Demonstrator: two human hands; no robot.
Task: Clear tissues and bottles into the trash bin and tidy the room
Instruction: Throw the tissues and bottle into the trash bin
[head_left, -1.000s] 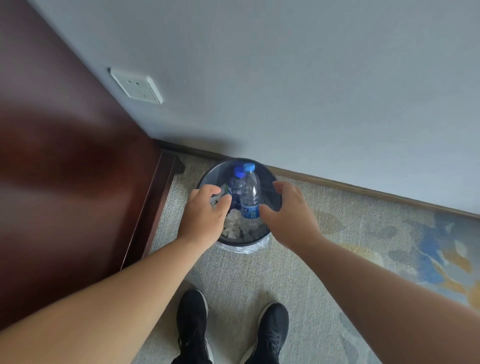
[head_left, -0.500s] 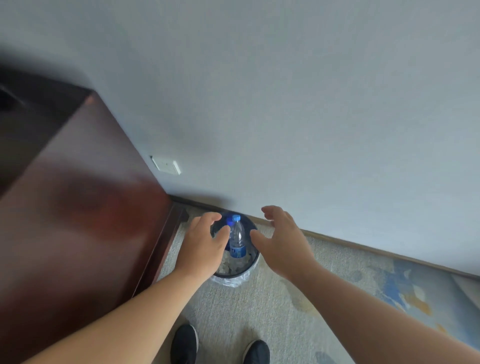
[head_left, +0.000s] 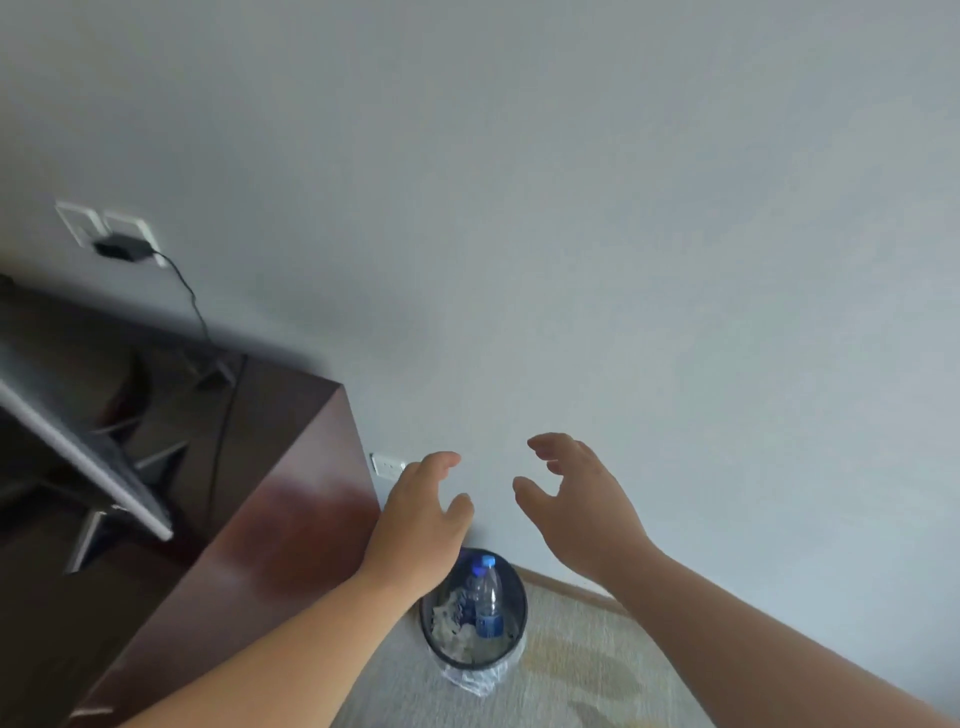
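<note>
Both hands were empty and held apart in the air in front of the grey wall (head_left: 623, 234). The left hand (head_left: 421, 514) had relaxed fingers and its thumb spread. The right hand (head_left: 576, 499) faced it with fingers loosely curled and gripped nothing.

Below them in the view, the round dark trash bin (head_left: 522, 605) stood on the carpet (head_left: 571, 675) against the wall, its clear liner (head_left: 478, 680) spilling over the near rim. Inside it a water bottle (head_left: 487, 597) with a blue cap stood upright among crumpled white tissues (head_left: 451, 631). The left wrist hid part of the bin's far-left side.

Just left of the bin was the dark wooden worktop (head_left: 270, 467), with a low wall socket (head_left: 387, 462) beside its corner. A thin tilted screen (head_left: 88, 452) stood on the worktop. Higher up, a black adapter (head_left: 119, 247) was plugged into a wall outlet, and its cable (head_left: 192, 296) ran down to the worktop.
</note>
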